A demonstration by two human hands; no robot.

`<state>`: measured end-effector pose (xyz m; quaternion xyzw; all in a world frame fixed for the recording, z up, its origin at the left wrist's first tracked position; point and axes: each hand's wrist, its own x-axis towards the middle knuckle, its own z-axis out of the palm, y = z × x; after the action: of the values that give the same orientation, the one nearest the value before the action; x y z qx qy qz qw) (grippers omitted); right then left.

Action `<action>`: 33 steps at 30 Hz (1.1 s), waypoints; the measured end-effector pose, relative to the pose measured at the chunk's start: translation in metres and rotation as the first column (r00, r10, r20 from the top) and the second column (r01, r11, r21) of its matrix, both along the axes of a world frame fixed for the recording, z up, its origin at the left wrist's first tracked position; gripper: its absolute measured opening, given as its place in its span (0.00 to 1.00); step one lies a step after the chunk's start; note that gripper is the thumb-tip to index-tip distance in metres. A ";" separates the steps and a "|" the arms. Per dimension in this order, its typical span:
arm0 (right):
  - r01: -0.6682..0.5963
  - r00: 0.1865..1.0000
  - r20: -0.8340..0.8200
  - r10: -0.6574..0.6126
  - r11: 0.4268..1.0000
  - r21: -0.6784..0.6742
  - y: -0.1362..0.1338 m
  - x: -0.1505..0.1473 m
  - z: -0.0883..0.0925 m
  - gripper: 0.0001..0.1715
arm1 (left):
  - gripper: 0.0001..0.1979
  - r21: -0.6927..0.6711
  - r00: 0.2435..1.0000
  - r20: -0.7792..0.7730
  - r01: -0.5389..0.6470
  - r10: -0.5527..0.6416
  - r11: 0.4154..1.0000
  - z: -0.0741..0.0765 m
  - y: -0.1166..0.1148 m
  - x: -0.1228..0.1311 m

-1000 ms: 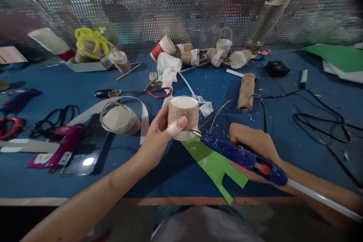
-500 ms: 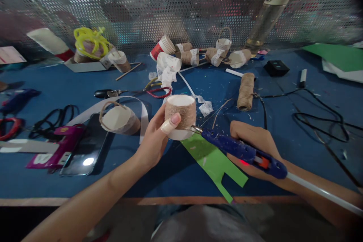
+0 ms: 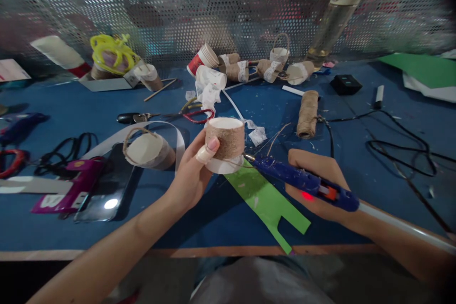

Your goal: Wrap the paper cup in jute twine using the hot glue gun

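Observation:
My left hand (image 3: pixel 194 166) grips a small paper cup (image 3: pixel 225 137) wrapped in brown twine, its white rim up and a bare white band showing at its lower end. My right hand (image 3: pixel 317 180) is closed around a blue hot glue gun (image 3: pixel 299 175) with a red light glowing and a clear glue stick (image 3: pixel 406 228) out of its back. The gun's metal nozzle points at the cup's lower right side. A loose strand of twine trails from the cup near the nozzle. Beneath them lies a green cut-out sheet (image 3: pixel 267 199).
A twine roll (image 3: pixel 308 114) and black cable (image 3: pixel 402 137) lie to the right. Left are a handled cup (image 3: pixel 151 149), a phone (image 3: pixel 107 190) and scissors (image 3: pixel 197 115). Several twine-wrapped cups (image 3: pixel 269 70) and a bottle (image 3: pixel 329 23) stand before the perforated metal screen (image 3: pixel 160 9).
The cup has turned slightly in my left hand and the nozzle now sits a little further right along its side. The view has shifted slightly; the things on the table have stayed put.

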<state>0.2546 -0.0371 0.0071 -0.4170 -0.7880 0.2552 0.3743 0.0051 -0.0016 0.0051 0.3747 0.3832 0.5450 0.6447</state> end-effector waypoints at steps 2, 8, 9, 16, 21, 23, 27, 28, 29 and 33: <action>0.020 1.000 -0.004 -0.021 1.000 -0.020 0.001 -0.001 0.000 0.19 | 0.20 -0.002 1.000 0.009 0.001 -0.001 1.000 -0.001 0.000 -0.001; 0.225 0.971 -0.039 -0.236 0.959 -0.174 0.003 -0.001 -0.002 0.17 | 0.21 0.031 0.997 0.044 0.068 -0.069 0.997 -0.005 -0.001 -0.001; 0.237 0.963 -0.089 -0.256 0.954 -0.182 0.003 -0.001 -0.001 0.16 | 0.22 0.030 0.996 0.042 0.081 -0.082 0.996 -0.004 -0.001 0.000; 0.110 0.964 -0.227 -0.136 0.986 -0.124 -0.001 -0.010 -0.003 0.21 | 0.23 -0.028 0.989 0.020 0.149 -0.149 0.988 0.000 -0.002 0.007; 0.044 0.933 -0.348 -0.091 0.989 -0.141 -0.003 -0.018 -0.010 0.15 | 0.23 -0.100 0.991 0.002 0.132 -0.132 0.986 -0.002 -0.003 0.008; 0.098 0.939 -0.318 -0.134 0.987 -0.127 -0.004 -0.018 -0.009 0.11 | 0.23 -0.089 0.992 -0.023 0.122 -0.124 0.989 -0.004 -0.003 0.008; 0.156 0.945 -0.272 -0.179 0.982 -0.104 -0.007 -0.018 -0.003 0.11 | 0.21 -0.019 0.990 -0.093 0.102 -0.104 0.995 -0.007 -0.001 0.007; 0.154 0.944 -0.281 -0.175 0.984 -0.095 -0.008 -0.019 0.000 0.12 | 0.20 0.002 0.989 -0.111 0.095 -0.095 0.995 -0.008 0.000 0.007; 0.156 0.945 -0.277 -0.176 0.983 -0.094 -0.009 -0.019 0.002 0.12 | 0.19 0.018 0.988 -0.130 0.089 -0.086 0.996 -0.008 0.000 0.007; 0.156 0.951 -0.256 -0.174 0.984 -0.091 -0.009 -0.020 0.005 0.13 | 0.17 0.051 0.983 -0.171 0.077 -0.067 0.996 -0.007 -0.002 0.006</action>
<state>0.2347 -0.0456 0.0117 -0.4566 -0.6843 0.3033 0.4808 0.0107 -0.0031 -0.0015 0.4517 0.4071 0.4983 0.6181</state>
